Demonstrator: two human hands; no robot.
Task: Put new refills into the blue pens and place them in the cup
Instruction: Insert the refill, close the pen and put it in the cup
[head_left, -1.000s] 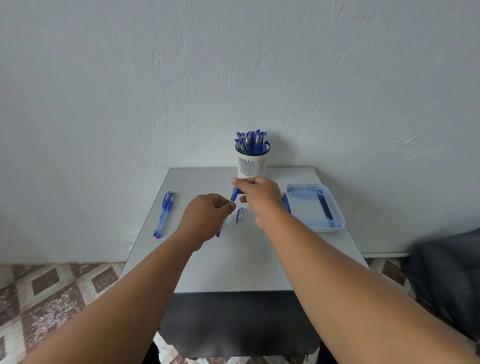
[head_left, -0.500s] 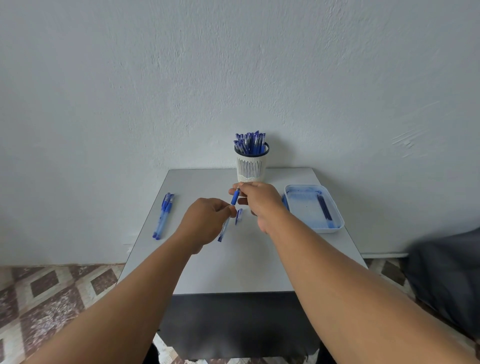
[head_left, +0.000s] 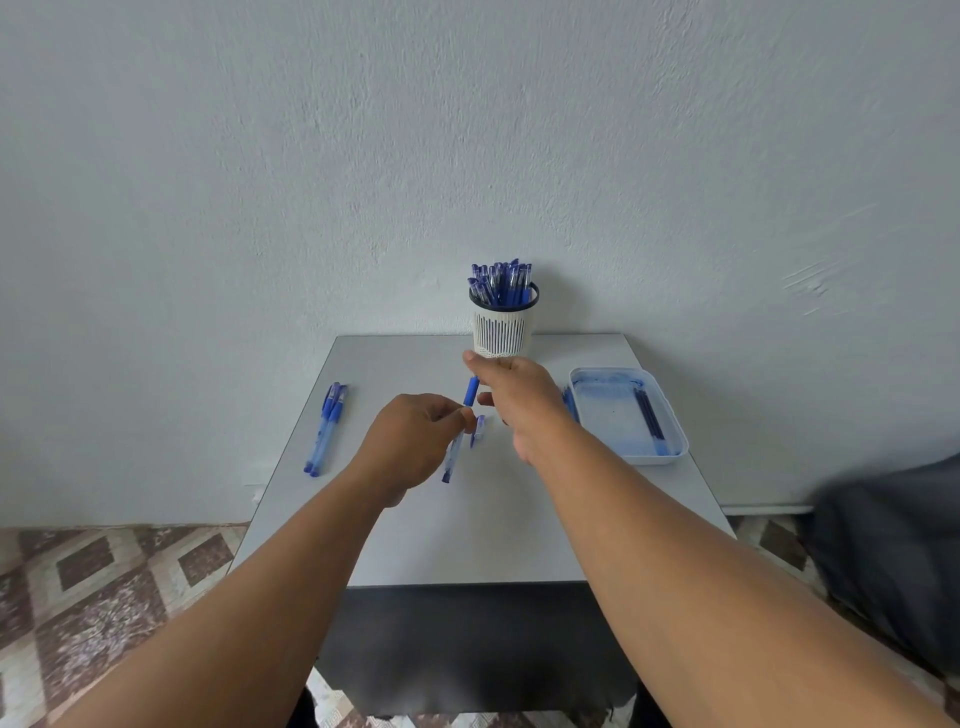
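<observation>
We are pinching the clear barrel (head_left: 453, 457) in our left hand (head_left: 410, 441), while our right hand (head_left: 511, 387) is gripping the blue grip section (head_left: 471, 391) just above it.

Two hands (head_left: 415, 441), one cup (head_left: 503, 332), one tray (head_left: 670, 452), one table (head_left: 467, 535)

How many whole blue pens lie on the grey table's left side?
2: both blue pens lie side by side near the grey table's left edge, touching; none seem hidden there.

Grey table (head_left: 457, 535) bears cup (head_left: 503, 332), tray (head_left: 670, 457) (refills inside), two pens (head_left: 324, 431), cap (head_left: 478, 431).
</observation>
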